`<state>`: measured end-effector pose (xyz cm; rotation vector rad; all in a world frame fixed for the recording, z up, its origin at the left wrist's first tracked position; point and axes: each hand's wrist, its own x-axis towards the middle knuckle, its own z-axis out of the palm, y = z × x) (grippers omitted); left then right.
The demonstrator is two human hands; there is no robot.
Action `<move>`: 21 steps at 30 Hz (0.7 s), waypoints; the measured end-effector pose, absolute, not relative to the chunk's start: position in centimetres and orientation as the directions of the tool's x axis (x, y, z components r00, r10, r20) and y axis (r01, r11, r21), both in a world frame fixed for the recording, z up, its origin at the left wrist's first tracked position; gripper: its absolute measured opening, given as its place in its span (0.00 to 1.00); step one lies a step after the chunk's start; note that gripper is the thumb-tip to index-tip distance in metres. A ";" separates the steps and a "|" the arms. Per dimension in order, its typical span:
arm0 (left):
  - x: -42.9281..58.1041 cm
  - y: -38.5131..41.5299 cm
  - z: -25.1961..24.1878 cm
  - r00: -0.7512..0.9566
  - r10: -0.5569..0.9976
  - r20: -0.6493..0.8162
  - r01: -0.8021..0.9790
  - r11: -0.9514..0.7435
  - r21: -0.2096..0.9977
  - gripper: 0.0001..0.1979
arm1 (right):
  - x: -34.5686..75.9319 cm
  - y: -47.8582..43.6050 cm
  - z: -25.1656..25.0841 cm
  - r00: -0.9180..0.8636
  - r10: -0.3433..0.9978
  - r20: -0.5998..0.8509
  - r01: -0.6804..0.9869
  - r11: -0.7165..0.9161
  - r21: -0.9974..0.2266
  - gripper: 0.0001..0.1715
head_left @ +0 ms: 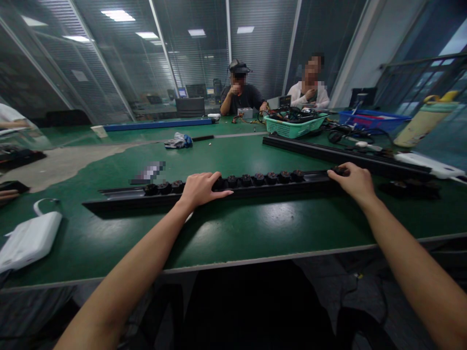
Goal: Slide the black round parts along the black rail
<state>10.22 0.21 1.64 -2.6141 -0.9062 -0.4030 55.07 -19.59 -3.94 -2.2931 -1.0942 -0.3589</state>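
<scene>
A long black rail (314, 183) lies across the green table in front of me. Several round black socket-like modules (259, 179) sit in a row along its channel. My left hand (200, 189) grips the rail left of its middle, thumb stretched along the near side and fingers over the top, partly covering a module. Near the rail's right end, my right hand (353, 182) pinches another black round module (340, 170) between thumb and fingers; it is at the channel, and whether it is seated I cannot tell.
A second black rail (328, 153) lies behind at the right, near a green basket (292, 127) of cables and a blue tray (375, 127). A bottle (425, 121), a white device (32, 238) and a crumpled cloth (178, 141) lie around. Two people sit opposite.
</scene>
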 end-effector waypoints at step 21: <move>10.2 0.3 1.6 0.757 0.535 0.376 0.637 -0.733 -0.239 0.41 | 55.7 -19.2 -4.4 0.698 0.570 0.435 0.715 -0.596 -0.367 0.29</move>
